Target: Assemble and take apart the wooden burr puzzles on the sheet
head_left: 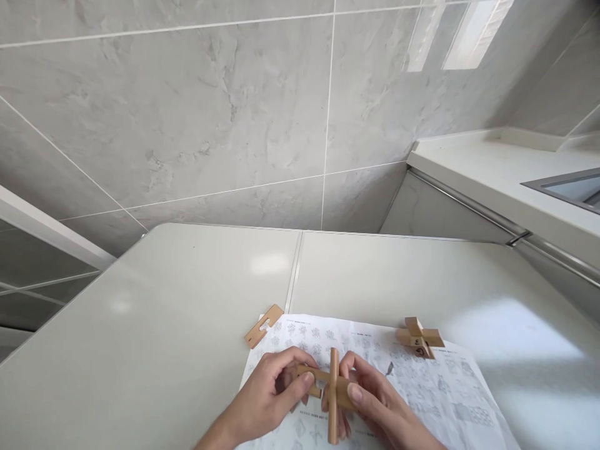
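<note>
My left hand [269,390] is closed in a pinch on a notched wooden puzzle piece [315,375]. Opposite it, my right hand [375,394] grips a flat wooden puzzle piece [345,394] between thumb and fingers. A rod-like wooden piece [333,397] stands crosswise between the two hands, meeting both pieces; how they interlock is partly hidden by my fingers. Under my hands lies a printed paper sheet [422,387] with small diagrams. On its upper left corner rests a loose notched wooden piece [257,335]. A cross-shaped wooden assembly [420,337] with dark markings sits on its right side.
The sheet lies on a glossy white table [164,325] with a seam [294,272] running away from me. A grey tiled wall [210,112] rises behind. To the right stands a white counter [492,169], higher than the table.
</note>
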`<state>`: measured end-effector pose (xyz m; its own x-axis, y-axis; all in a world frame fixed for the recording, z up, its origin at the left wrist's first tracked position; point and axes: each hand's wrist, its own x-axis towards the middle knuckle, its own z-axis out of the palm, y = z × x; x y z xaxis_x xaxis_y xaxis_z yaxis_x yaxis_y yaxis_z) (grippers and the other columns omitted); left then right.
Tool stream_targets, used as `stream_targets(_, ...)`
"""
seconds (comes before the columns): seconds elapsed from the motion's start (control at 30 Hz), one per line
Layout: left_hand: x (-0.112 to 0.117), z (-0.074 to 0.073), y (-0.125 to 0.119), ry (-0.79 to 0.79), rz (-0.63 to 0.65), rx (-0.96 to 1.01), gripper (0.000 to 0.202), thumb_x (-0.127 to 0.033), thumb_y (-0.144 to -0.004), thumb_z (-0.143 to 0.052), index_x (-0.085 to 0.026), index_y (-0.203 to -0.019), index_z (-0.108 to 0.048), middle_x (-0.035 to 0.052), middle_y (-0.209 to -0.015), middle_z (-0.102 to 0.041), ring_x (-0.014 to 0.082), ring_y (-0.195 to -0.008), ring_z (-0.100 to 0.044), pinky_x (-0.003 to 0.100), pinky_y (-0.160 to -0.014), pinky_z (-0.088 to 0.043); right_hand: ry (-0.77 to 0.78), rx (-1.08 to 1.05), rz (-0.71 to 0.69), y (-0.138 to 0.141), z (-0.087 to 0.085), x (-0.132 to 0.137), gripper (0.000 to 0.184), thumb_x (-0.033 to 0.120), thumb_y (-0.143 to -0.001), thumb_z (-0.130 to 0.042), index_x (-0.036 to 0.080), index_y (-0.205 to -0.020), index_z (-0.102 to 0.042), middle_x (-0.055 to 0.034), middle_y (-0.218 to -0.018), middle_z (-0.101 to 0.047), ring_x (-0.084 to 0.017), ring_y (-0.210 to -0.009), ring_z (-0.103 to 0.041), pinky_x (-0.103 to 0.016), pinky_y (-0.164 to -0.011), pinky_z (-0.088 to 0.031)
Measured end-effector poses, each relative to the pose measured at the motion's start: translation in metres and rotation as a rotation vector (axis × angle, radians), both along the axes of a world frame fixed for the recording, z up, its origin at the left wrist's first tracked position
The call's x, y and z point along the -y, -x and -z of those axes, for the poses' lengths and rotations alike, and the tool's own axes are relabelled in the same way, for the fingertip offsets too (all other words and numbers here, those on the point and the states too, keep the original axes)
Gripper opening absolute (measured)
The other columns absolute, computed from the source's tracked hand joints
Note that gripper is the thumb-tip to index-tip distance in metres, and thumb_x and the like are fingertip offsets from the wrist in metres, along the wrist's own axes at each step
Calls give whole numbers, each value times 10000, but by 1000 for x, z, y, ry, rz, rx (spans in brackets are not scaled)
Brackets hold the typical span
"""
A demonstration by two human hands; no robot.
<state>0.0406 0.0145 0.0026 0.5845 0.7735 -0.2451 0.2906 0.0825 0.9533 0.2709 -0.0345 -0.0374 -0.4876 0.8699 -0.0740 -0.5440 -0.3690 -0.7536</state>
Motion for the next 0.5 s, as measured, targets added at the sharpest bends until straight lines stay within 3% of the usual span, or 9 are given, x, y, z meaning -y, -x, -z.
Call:
stream_targets(0.17,-1,-4,-3,44,-25,63,433,-614,-1044,-594,-185,-1046,-652,-43,-658,-517,122,-573,-505,233,-563,-409,-22,11,-4,-1,1,-2,604,629,-974,-750,246,-1348,-471,-6,-811,-709,-175,-607,-718,-283,-600,-535)
stream_targets(0.33,-1,-2,-3,78,-27,112,417,-606,-1033,-630,-190,-1037,-649,-38,-699,-540,110,-589,-489,224,-556,-398,16,-29,-54,-1,9,-2,591,617,-925,-812,213,-1253,-532,-38,-845,-730,-164,-525,-738,-210,-468,-520)
stream_targets(0.5,0,-1,-3,96,-60,113,428,-613,-1032,-634,-186,-1049,-650,-43,-707,-531,105,-593,-529,213,-541,-392,30,-70,-43,2,25,0,466,578,-985,-758,223,-1160,-512,-11,-724,-731,-106,-391,-639,-137,-367,-424)
